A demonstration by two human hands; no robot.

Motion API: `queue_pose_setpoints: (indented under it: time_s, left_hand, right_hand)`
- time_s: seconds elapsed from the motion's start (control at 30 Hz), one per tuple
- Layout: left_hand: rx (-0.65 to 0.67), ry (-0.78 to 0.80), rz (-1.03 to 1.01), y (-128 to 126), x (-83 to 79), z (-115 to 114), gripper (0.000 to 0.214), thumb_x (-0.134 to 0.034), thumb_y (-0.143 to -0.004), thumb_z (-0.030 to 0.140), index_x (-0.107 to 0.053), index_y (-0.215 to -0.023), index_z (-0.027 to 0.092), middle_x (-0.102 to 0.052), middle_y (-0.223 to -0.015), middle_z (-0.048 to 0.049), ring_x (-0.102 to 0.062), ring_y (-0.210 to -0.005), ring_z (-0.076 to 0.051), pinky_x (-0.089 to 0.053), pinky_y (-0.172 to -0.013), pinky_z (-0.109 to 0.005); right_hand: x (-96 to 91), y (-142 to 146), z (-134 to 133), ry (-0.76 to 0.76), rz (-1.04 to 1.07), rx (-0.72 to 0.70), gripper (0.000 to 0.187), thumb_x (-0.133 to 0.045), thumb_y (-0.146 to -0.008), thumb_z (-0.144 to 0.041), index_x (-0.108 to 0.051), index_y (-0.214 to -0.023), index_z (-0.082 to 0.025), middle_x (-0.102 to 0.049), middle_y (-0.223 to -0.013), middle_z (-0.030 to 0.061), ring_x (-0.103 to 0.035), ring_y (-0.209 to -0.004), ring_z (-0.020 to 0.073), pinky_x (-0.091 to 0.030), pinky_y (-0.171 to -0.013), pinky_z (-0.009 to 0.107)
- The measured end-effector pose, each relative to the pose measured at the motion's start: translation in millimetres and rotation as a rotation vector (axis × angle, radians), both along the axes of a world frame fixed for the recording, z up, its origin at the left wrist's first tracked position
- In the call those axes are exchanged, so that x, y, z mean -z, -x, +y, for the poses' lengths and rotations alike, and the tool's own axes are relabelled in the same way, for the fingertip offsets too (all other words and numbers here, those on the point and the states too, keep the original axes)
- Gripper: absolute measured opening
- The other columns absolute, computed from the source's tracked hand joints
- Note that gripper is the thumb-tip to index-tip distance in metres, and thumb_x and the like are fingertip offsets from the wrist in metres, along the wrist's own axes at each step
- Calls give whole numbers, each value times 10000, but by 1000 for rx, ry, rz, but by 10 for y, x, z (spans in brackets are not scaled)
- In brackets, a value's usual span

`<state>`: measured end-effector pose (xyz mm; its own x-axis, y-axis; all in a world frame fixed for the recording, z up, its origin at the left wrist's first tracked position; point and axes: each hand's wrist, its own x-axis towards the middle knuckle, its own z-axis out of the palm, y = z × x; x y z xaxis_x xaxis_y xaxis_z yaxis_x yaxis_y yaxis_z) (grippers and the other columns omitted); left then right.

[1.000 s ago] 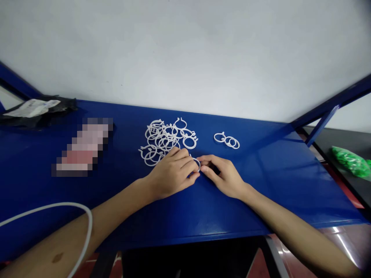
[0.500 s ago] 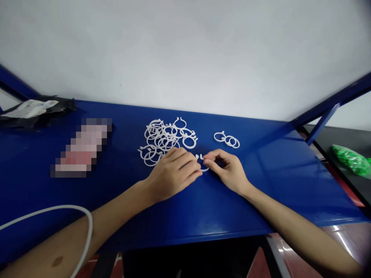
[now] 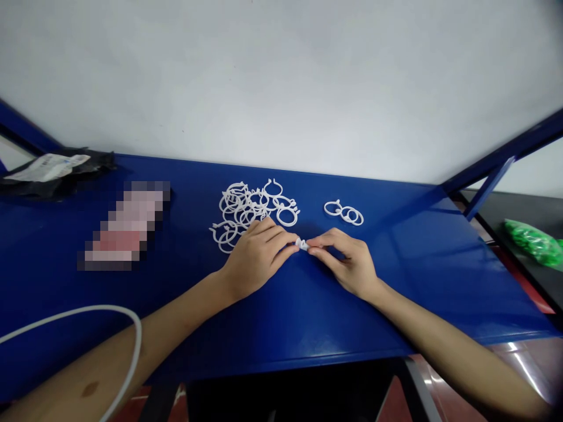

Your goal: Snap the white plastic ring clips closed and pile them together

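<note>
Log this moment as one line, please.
Left hand: pinching small white plastic part; right hand: pinching same part; beyond left hand: heap of thin white plastic rings; beyond right hand: smaller white ring group

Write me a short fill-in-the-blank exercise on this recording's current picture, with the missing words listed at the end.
1. The left hand and the right hand pinch a small piece whose colour is ____.
2. In the picture, the larger cluster of rings lies to the ____ of the smaller group of rings.
3. The tabletop under the hands is coloured ____.
4. The see-through bag near the right edge has contents coloured ____.

Missing words: white; left; blue; green.
</note>
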<state>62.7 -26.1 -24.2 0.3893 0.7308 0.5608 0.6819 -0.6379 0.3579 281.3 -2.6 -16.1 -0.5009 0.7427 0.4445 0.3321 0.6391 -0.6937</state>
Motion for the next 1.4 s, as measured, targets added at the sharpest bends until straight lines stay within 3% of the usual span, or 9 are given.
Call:
queue_pose_setpoints:
  time_s: [0.33, 0.73, 0.93, 1.03, 1.2, 1.3, 1.4]
  left_hand:
    - [34, -67, -15, -28, 15, -19, 122, -550, -973, 217, -663, -968, 172, -699, -857, -11, -556, -830, -161, -448, -816, -332]
    - [76, -341, 36, -75, -60, -133, 103, -586, -915, 96, -635, -869, 174, -671, -723, 14, -555, -732, -146, -427, -713, -322]
    - [51, -287, 108, -62, -49, -108, 114, -579, -930, 132, -644, -843, 167, -654, -719, 6, -553, -746, -157, -438, -725, -324]
    - [-19, -208, 200, 3, -37, -22, 133, -576, -948, 221, -677, -1007, 156, -710, -895, -38, -580, -853, -198, -457, -794, -365]
    - [-110, -101, 207, 126, 32, 114, 327, -554, -943, 240, -629, -1255, 181, -682, -1214, -80, -537, -1128, -276, -436, -945, -460]
    - [-107, -45, 226, 158, 86, 138, 325, -518, -956, 228, -625, -1261, 191, -694, -1197, -70, -524, -1133, -277, -419, -934, -462]
    - [-125, -27, 252, 164, 107, 136, 241, -527, -955, 223, -666, -1150, 195, -721, -1074, -53, -535, -1033, -260, -395, -881, -429]
  right_hand:
    - [-14, 12, -21, -100, -36, -33, 102, -636, -927, -223, -687, -1015, -232, -718, -878, 25, -658, -805, 160, -554, -740, 327]
    - [-15, 26, -200, -303, -137, -84, 79, -587, -939, -160, -604, -995, -213, -674, -832, 45, -584, -741, 176, -517, -654, 331]
    - [-8, 30, -136, -314, -156, -86, 85, -593, -937, -165, -607, -1007, -211, -692, -862, 43, -595, -780, 175, -517, -705, 331]
    - [-19, -30, 31, -320, -223, 12, 65, -591, -944, -203, -620, -998, -225, -702, -913, 45, -599, -828, 186, -515, -759, 352]
    - [40, -297, 429, -417, -382, 413, 69, -588, -939, -254, -645, -941, -216, -700, -869, 57, -545, -856, 239, -490, -768, 397]
    - [96, -419, 575, -438, -479, 509, 97, -609, -915, -268, -661, -948, -193, -704, -905, 85, -530, -892, 271, -481, -802, 442]
    - [120, -419, 572, -425, -514, 501, 154, -624, -902, -295, -671, -988, -177, -700, -939, 105, -519, -939, 293, -483, -823, 459]
